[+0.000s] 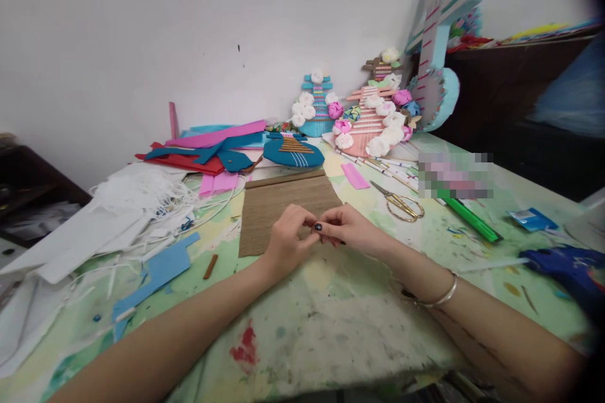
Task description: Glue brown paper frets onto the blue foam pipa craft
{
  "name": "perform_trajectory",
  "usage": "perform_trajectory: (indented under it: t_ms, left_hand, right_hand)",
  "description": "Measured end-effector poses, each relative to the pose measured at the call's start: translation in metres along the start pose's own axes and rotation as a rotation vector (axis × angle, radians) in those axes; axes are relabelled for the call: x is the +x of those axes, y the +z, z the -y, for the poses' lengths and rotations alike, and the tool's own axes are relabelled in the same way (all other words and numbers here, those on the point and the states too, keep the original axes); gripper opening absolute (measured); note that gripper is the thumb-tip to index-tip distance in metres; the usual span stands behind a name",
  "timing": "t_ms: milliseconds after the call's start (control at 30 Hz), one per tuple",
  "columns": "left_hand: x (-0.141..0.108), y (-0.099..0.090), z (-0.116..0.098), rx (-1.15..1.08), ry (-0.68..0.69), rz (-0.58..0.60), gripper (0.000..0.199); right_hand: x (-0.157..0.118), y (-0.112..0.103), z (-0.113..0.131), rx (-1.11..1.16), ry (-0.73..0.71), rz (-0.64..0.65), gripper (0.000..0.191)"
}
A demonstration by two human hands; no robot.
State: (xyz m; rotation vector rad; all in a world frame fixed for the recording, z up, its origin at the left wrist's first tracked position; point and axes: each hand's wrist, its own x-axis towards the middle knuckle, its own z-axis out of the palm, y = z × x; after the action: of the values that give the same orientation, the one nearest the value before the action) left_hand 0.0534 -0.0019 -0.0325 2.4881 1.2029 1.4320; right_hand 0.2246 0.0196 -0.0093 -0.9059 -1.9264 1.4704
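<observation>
Since this seems fiddly, my left hand (289,236) and right hand (354,230) pinch closed toward the near edge of the table (331,327); around what, I can't tell.

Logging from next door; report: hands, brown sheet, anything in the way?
Left hand, right hand: fingertips together, any grip unclear. Brown sheet flat, partly behind hands. Scissors to the right, untouched.
</observation>
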Motion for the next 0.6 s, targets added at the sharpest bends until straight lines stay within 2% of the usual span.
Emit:
perform_trajectory:
  t_ms: [133,233,367,467,600]
  left_hand:
    - [-0.002,-0.001,0.002,0.039,0.125,0.017,0.01]
    - [-0.001,-0.003,0.003,0.05,0.087,-0.018,0.01]
    - [0.001,-0.005,0.002,0.028,0.029,-0.057,0.01]
    - [0.0,-0.007,0.001,0.002,-0.012,-0.056,0.01]
    - [0.0,-0.011,0.0,-0.013,-0.064,-0.047,0.01]
  right_hand:
    - [0.0,0.0,-0.001,0.086,0.072,-0.005,0.042]
    - [0.002,-0.005,-0.002,0.129,0.027,-0.062,0.037]
    - [0.003,-0.017,0.0,0.19,0.018,-0.254,0.031]
    - [0.001,-0.026,0.004,0.258,-0.004,-0.373,0.028]
    - [-0.002,-0.035,0.013,0.332,-0.05,-0.464,0.027]
